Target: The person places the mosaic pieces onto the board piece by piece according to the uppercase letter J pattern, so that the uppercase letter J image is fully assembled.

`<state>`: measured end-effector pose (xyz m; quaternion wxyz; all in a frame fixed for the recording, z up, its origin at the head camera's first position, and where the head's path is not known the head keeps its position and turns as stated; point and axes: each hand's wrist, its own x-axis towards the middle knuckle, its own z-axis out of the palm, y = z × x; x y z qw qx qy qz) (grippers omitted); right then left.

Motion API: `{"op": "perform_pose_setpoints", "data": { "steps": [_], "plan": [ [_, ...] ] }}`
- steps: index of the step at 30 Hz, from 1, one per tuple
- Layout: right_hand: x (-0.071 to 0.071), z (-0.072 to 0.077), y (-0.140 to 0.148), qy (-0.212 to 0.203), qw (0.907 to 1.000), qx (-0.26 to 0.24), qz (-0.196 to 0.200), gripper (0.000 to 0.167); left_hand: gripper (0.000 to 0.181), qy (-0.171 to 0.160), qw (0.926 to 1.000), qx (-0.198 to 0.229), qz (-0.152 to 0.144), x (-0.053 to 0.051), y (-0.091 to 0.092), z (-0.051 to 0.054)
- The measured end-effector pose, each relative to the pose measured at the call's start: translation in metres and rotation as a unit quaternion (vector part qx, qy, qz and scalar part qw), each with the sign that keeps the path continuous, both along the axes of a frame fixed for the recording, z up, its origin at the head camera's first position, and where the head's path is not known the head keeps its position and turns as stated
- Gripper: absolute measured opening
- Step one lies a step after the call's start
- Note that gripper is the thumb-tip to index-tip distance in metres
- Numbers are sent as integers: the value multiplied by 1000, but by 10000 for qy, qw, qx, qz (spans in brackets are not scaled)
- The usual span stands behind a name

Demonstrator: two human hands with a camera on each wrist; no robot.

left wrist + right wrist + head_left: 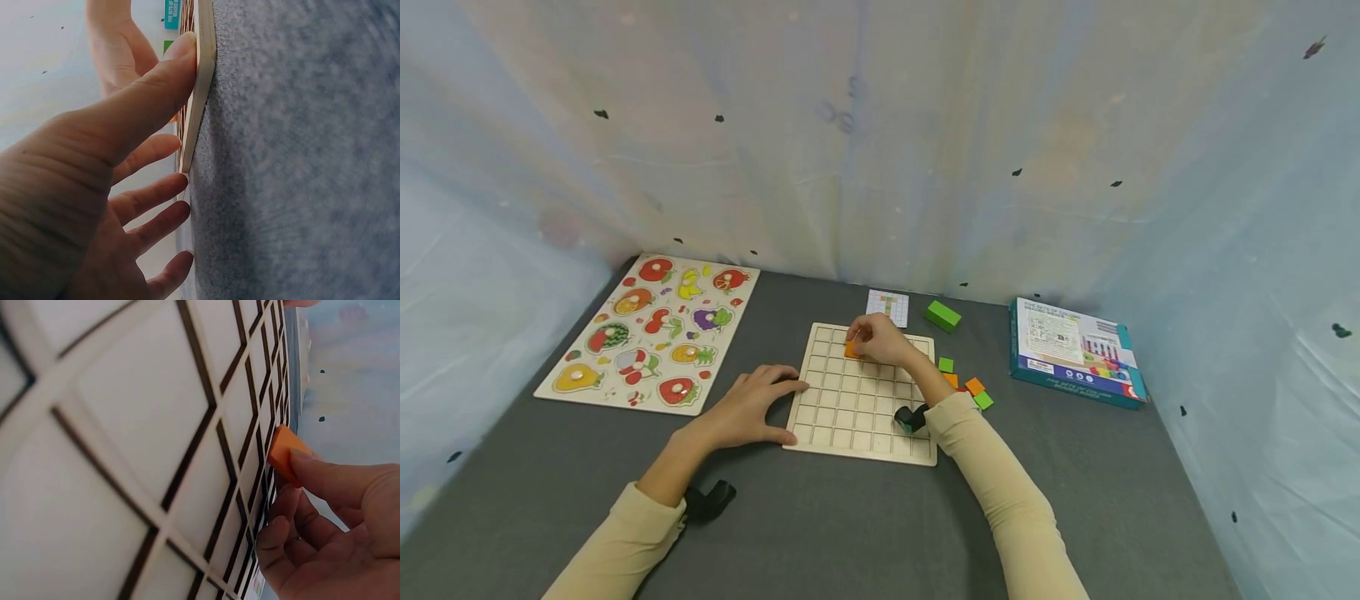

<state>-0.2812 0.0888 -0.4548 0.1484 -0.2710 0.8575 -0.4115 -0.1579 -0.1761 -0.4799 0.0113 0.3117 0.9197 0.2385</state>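
Observation:
A pale wooden grid board (850,417) lies on the dark cloth. My right hand (883,337) is over its upper part, pinching a small orange square tile (284,450) between thumb and fingers. In the right wrist view, that tile is tilted against the grid. At the board's left side is my left hand (741,412), fingers spread. Its thumb (181,53) rests on the near corner, and the other fingertips lie along the left edge. Loose green (946,365) and orange (974,386) tiles lie right of the board, with a red one mostly hidden by my right forearm.
Behind the board lie a small card (887,307) printed with a coloured grid pattern and a green block (942,317). A fruit puzzle board (721,342) occupies the left; a teal and white box (1075,350) sits at right. Pale curtains stand behind and at the sides.

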Motion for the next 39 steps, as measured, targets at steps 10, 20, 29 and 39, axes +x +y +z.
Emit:
{"op": "perform_pose_setpoints", "data": {
  "steps": [10,20,29,39],
  "plan": [
    [1,0,0,316,9988,337,-170,11,83,-36,10000,-37,51,-1,-1,0],
    [8,3,-2,372,9965,672,-340,19,84,-93,9999,-35,66,-1,0,-1],
    [5,-4,2,577,9967,541,-179,13,84,-116,9999,-32,58,-1,1,0],
    [11,1,0,623,9943,804,-327,15,85,-63,10000,-34,52,-1,1,0]
  ]
}}
